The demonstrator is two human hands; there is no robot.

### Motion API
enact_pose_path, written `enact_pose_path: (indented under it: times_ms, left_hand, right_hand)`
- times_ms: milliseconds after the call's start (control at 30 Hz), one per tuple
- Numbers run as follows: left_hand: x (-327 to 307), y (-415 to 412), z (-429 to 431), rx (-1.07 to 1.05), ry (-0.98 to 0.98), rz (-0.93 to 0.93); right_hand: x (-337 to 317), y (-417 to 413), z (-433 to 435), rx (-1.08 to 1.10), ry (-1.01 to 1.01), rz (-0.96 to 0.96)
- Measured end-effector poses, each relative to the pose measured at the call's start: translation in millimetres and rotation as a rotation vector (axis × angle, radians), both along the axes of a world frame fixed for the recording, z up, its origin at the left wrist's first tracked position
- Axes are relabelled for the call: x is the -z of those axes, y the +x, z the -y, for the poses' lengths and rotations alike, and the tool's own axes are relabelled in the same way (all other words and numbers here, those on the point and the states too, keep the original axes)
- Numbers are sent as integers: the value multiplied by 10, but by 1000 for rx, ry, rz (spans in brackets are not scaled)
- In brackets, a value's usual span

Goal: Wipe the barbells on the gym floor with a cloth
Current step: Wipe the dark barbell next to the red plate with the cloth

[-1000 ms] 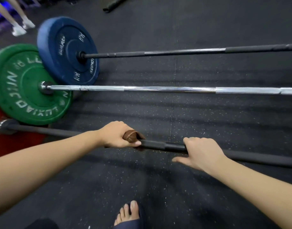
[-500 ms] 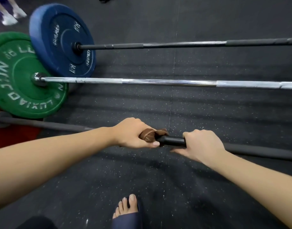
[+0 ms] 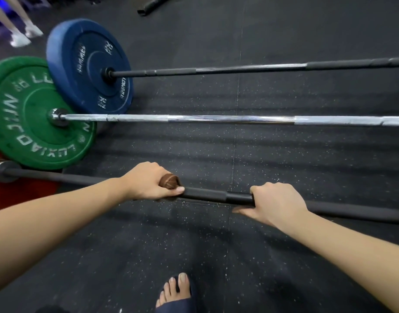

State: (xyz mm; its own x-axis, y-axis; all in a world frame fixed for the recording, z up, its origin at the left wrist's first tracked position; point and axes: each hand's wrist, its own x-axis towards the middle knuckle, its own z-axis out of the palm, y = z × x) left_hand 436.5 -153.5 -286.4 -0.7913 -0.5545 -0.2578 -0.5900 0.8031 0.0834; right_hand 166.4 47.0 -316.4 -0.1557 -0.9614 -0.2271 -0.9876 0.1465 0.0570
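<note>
Three barbells lie side by side on the black rubber floor. The nearest is a black bar [image 3: 216,196]. My left hand [image 3: 148,182] grips a brown cloth [image 3: 169,181] wrapped around this bar, with the thumb along the bar's near side. My right hand [image 3: 275,203] curls over the same bar a short way to the right and holds it. Behind it lies a chrome bar [image 3: 216,119] with a green plate [image 3: 33,114]. Farthest is a dark bar [image 3: 250,68] with a blue plate [image 3: 90,66].
A red plate [image 3: 20,193] sits at the near bar's left end. My bare foot in a dark sandal [image 3: 176,292] stands close below the bar. Another person's legs in white shoes [image 3: 22,35] stand at the top left. A black object [image 3: 153,6] lies at the top.
My left hand slid the cloth right along the near bar toward my right hand, then back left, widening the gap again. My right hand kept its hold on the bar.
</note>
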Motion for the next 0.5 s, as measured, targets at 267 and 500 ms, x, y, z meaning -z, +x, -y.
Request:
enact_pose_path:
  times_ms: [267, 500]
  left_hand:
    - [43, -343, -316, 135, 17, -84]
    - [82, 245, 48, 32, -48, -113]
  right_hand:
    - [2, 10, 0, 24, 0, 8]
    - [-78, 110, 94, -21, 24, 37]
